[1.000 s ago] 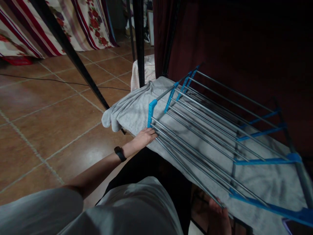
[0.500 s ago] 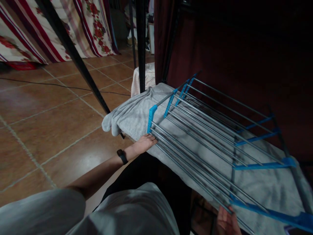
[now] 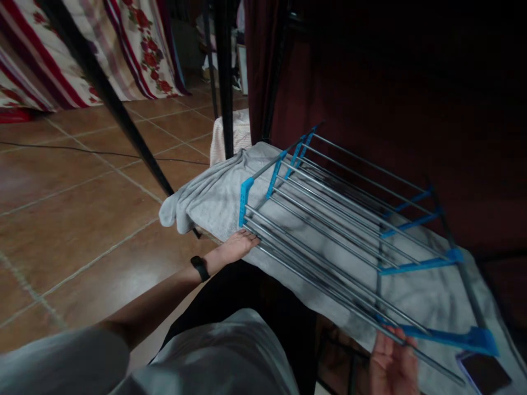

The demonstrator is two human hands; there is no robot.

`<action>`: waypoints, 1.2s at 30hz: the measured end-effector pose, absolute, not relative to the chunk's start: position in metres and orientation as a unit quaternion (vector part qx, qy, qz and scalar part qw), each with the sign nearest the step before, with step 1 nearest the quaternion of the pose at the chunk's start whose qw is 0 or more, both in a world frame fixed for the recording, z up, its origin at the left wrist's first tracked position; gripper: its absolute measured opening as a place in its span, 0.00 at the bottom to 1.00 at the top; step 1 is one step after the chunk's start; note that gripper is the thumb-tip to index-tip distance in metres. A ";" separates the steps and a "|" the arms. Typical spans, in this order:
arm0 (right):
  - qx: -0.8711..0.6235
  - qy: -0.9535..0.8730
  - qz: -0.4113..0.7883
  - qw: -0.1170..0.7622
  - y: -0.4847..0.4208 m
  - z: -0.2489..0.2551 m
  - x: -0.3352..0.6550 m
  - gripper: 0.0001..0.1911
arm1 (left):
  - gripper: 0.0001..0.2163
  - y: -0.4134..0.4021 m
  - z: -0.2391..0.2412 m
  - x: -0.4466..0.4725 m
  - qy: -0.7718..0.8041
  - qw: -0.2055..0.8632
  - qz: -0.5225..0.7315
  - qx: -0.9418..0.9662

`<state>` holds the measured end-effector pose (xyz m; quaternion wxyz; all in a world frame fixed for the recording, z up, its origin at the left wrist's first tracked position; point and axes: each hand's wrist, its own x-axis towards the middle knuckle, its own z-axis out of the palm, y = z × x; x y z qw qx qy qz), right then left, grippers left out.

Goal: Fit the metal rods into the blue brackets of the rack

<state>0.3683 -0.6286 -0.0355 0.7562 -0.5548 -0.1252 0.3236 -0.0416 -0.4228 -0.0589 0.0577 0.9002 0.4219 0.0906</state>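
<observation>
A metal drying rack (image 3: 325,219) with grey rods and blue plastic joints lies across a grey blanket (image 3: 214,197) on a raised surface. My left hand (image 3: 241,244), with a dark band on its wrist, rests at the rack's near left corner, its fingers over the front rods. My right hand (image 3: 393,356) is lower right with the palm turned up. Its fingers curl round the front rod near that rod's free right end; part of the grip is hidden behind the rod.
A phone (image 3: 483,373) lies on the blanket beside the rack's right corner. Black posts (image 3: 225,82) rise at the left and back. A dark red curtain (image 3: 329,88) hangs behind the rack. A cable (image 3: 94,152) crosses the tiled floor (image 3: 90,219).
My view has shifted slightly right. My right hand has come further into view with its palm more exposed, and the phone shows more fully. My left hand stays at the same corner.
</observation>
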 end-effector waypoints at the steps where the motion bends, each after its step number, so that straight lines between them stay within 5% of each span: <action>1: -0.538 -0.122 0.311 0.774 -0.625 -0.026 0.358 0.13 | 0.14 -0.424 -0.057 -0.040 0.414 0.057 0.089 0.904; 13: -0.474 -0.239 0.347 0.773 -0.579 0.022 0.272 0.24 | 0.20 -0.436 -0.073 -0.014 0.395 0.127 0.107 0.903; 20: -0.530 -0.359 0.254 0.725 -0.576 0.046 0.267 0.22 | 0.23 -0.452 -0.073 0.010 0.345 0.165 0.104 0.918; 28: -0.458 -0.366 0.244 0.772 -0.575 0.094 0.272 0.23 | 0.21 -0.448 -0.065 0.011 0.347 0.184 0.115 0.912; 36: -0.544 -0.496 0.160 0.658 -0.573 0.085 0.270 0.19 | 0.21 -0.441 -0.069 0.008 0.343 0.189 0.117 0.913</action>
